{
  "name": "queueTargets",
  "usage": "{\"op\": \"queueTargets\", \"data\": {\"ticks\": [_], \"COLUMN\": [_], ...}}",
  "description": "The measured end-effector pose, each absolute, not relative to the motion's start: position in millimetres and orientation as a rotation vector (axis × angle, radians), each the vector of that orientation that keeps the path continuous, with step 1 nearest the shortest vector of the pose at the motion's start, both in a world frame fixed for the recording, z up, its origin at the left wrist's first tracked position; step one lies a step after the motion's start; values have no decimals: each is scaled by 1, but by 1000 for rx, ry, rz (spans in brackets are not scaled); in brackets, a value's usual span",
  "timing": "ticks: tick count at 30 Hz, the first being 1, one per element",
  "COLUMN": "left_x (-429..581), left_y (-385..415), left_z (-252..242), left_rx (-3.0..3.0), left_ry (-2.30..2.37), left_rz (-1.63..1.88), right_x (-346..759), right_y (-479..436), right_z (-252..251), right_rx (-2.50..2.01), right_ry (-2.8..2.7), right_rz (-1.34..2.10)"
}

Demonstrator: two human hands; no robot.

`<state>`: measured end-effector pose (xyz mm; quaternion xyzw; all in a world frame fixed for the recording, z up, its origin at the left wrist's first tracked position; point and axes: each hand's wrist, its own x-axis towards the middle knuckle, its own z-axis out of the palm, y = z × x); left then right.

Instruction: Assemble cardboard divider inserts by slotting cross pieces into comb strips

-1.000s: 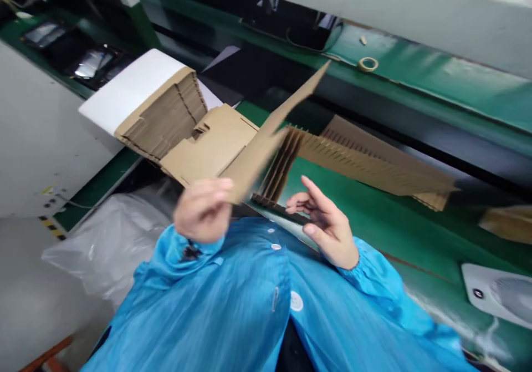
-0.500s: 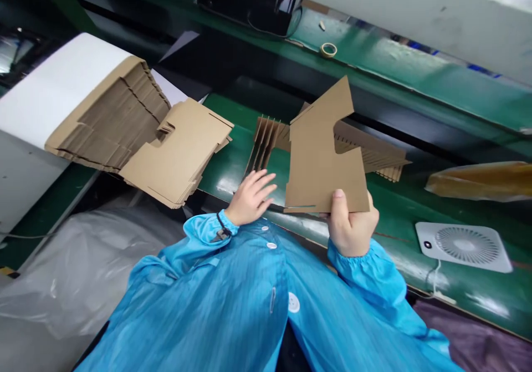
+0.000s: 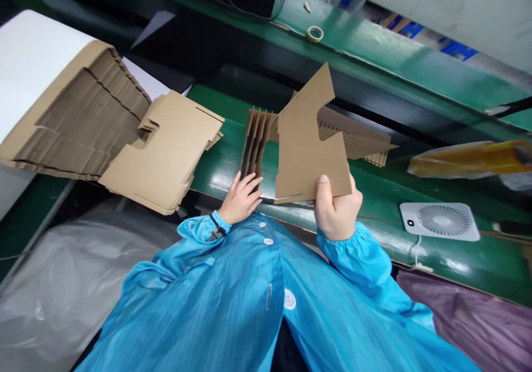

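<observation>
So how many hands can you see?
2. The left hand rests open against the upright cardboard dividers on the green table. The right hand grips a flat cardboard piece beside them. No other hands show.

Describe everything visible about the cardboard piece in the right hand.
The cardboard piece is a flat, plain brown die-cut sheet with a pointed top corner, a stepped notch on its right edge and a short slit near the bottom. It stands nearly upright above the green table, pinched at its lower right corner by the right hand, thumb on the near face.
</observation>
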<state>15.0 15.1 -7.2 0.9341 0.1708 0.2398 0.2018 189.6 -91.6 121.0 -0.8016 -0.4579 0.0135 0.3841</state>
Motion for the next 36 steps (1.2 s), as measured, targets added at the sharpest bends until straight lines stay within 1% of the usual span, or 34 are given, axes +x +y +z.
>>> {"op": "queueTargets", "data": {"ticks": [11,18,23,27,36], "left_x": [17,17,17,18,18], "left_y": [13,13,12,11,11], "left_z": [-6,-8,-8,-7,-6], "left_rx": [2603,2639,2639,2638,2623], "left_ry": [483,460,475,474,481], "left_rz": [684,762,713,739,737], "right_x": [184,185,182,177,170], "right_y": [-97,-85,-80,-75,-63], "right_z": [125,118,114,115,118], "right_rx": [-2062,-2077,-2072,-2056,-2150], "right_ry": [-1154,-1201,-1270,-1333,-1446], "right_rz": [27,-59,-128,-205,-85]}}
